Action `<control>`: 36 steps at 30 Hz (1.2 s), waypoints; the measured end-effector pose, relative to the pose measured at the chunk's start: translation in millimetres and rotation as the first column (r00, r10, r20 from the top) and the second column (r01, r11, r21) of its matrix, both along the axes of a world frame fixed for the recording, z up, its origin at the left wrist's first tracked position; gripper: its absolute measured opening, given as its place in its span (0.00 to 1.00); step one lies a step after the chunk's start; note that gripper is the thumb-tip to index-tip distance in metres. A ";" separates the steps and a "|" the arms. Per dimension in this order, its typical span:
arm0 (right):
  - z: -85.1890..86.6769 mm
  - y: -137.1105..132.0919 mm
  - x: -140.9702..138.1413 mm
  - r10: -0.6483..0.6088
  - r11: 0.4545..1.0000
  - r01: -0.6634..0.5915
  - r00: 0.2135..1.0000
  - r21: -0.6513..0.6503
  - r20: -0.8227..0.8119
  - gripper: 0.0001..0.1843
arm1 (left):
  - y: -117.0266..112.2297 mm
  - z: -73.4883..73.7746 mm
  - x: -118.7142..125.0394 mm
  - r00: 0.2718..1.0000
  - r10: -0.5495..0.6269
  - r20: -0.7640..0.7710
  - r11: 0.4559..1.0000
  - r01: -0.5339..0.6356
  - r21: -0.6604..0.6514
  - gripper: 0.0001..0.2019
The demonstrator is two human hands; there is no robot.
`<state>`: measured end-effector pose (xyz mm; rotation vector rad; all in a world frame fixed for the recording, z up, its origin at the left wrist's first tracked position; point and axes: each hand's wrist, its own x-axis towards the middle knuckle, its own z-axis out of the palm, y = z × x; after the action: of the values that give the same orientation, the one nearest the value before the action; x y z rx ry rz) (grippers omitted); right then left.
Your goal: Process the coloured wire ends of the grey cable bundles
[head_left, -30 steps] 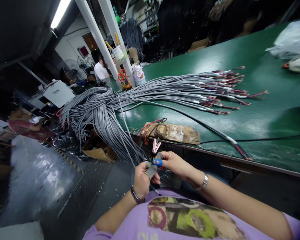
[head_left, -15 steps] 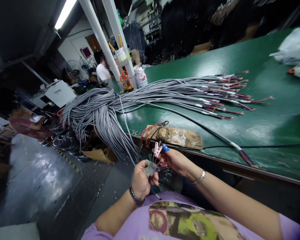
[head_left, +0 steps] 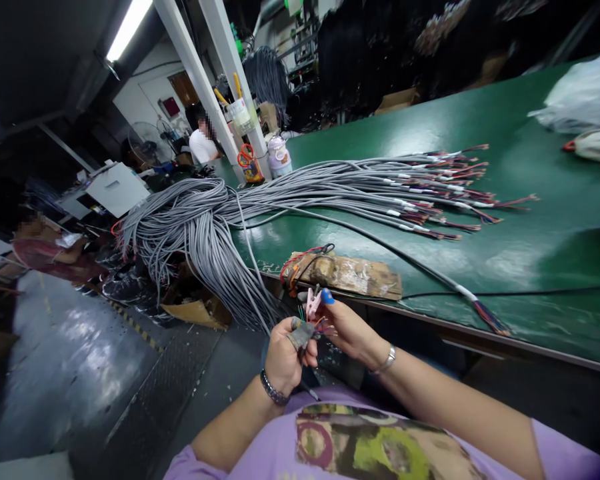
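Observation:
My left hand (head_left: 286,357), with grey coverings on its thumb and finger, is closed on the end of a grey cable. Thin coloured wires (head_left: 323,327) fan out above and to the right of its fingertips. Close beside it, my right hand (head_left: 349,328), with blue on the thumb tip, pinches a pink clip (head_left: 313,303) like a clothespin. The clip is just above the wires; whether it touches one I cannot tell. A large bundle of grey cables (head_left: 205,213) drapes over the table edge, its stripped ends fanned to the right.
On the green table (head_left: 540,253) a worn wooden block (head_left: 360,275) with red and black leads lies at the near edge. One cable (head_left: 420,262) runs apart from the bundle. A lidded cup (head_left: 279,159) and a plastic bag (head_left: 585,93) stand farther off. Two people sit at left.
My right hand has come down and left with the pink clip, nearer the wires in my left hand. The left hand stays nearly still; the view has shifted slightly.

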<state>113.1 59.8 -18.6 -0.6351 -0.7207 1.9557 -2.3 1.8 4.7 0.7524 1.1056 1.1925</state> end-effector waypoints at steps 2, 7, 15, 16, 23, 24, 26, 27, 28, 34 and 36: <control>3.1 0.8 -1.2 0.007 0.997 -0.013 0.997 -0.077 -0.077 0.26 | -0.1 -1.5 0.2 1.000 -0.003 -0.011 1.000 0.003 0.003 0.16; 5.0 2.4 -2.0 -0.026 0.992 0.011 0.993 -0.127 -0.113 0.22 | -0.5 -4.7 0.7 1.000 -0.004 -0.026 1.000 0.003 -0.007 0.14; 2.7 2.3 2.4 0.046 0.990 -0.070 0.981 -0.124 -0.188 0.21 | -4.8 -2.8 -1.9 0.999 0.039 -0.024 0.999 -0.039 -0.005 0.13; 3.5 2.9 3.7 0.057 0.987 -0.084 0.980 -0.136 -0.189 0.21 | -6.5 -2.5 -2.3 0.998 0.049 -0.024 0.999 -0.049 -0.001 0.13; 5.8 5.9 7.4 0.060 0.995 -0.070 0.990 -0.072 -0.128 0.18 | -12.6 -2.1 0.1 0.993 0.113 -0.033 0.992 -0.111 0.066 0.12; 5.6 5.4 7.3 0.056 0.996 -0.064 0.991 -0.065 -0.125 0.18 | -11.9 -2.1 0.6 0.992 0.120 -0.031 0.990 -0.118 0.071 0.12; 5.6 4.1 7.1 0.055 0.996 -0.063 0.990 -0.060 -0.129 0.19 | -10.2 -2.5 1.4 0.991 0.130 -0.035 0.989 -0.127 0.076 0.11; 5.7 3.4 6.9 0.056 0.996 -0.065 0.990 -0.061 -0.132 0.20 | -9.3 -2.9 1.8 0.990 0.135 -0.044 0.988 -0.131 0.081 0.11; 5.9 2.9 6.7 0.058 0.996 -0.067 0.989 -0.063 -0.134 0.20 | -8.6 -3.4 2.1 0.988 0.140 -0.057 0.987 -0.135 0.085 0.11; 4.9 4.0 2.9 0.007 0.997 -0.014 0.995 -0.074 -0.101 0.22 | -6.4 -6.0 4.3 0.979 0.145 -0.145 0.987 -0.133 0.093 0.14; 4.2 4.7 1.2 -0.027 0.997 0.019 0.995 -0.081 -0.101 0.20 | -6.0 -6.4 5.2 0.978 0.130 -0.165 0.990 -0.117 0.084 0.14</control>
<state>114.3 64.5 -14.4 -0.5844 -0.5726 1.9882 2.9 -4.2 -1.7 0.8649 1.2704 1.2981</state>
